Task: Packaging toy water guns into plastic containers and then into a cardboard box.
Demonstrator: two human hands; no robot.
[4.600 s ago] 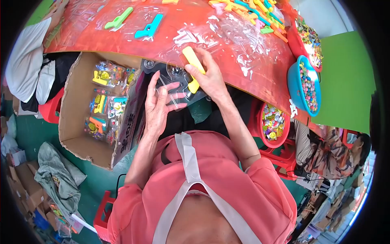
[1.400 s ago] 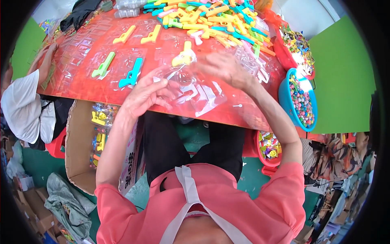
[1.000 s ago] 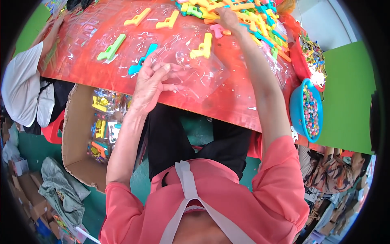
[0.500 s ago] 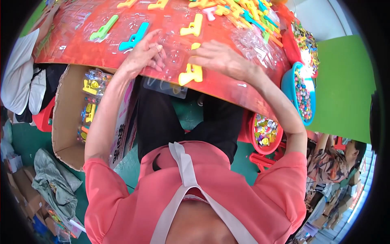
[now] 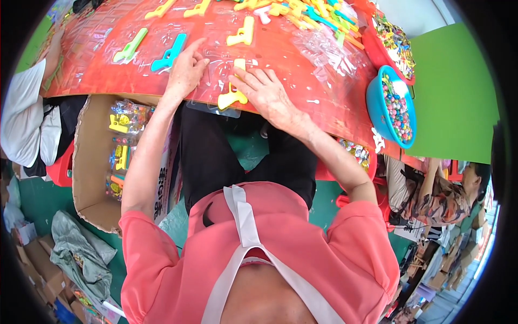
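Note:
A yellow toy pistol (image 5: 233, 98) lies near the table's front edge, in or on a clear plastic blister tray. My right hand (image 5: 267, 99) rests beside it, fingers stretched out and the tips over its upper part. To its left, my left hand (image 5: 186, 70) has the index finger extended and the other fingers loosely bent, with nothing visible in it. Just beyond that hand is a blue toy pistol (image 5: 170, 53) in a clear tray. A green toy pistol (image 5: 131, 45) lies farther left, and another yellow toy pistol (image 5: 242, 32) sits straight ahead.
A pile of coloured toy pistols (image 5: 318, 15) covers the far right, beside clear plastic trays (image 5: 329, 51). A blue basin (image 5: 379, 116) of small beads stands at the right edge. A cardboard box (image 5: 90, 162) with packed toys is at lower left. Other people sit on both sides.
My right hand has shifted left and nearer, its fingers now spreading over the near yellow toy pistol. My left index finger has straightened. The whole view has shifted slightly.

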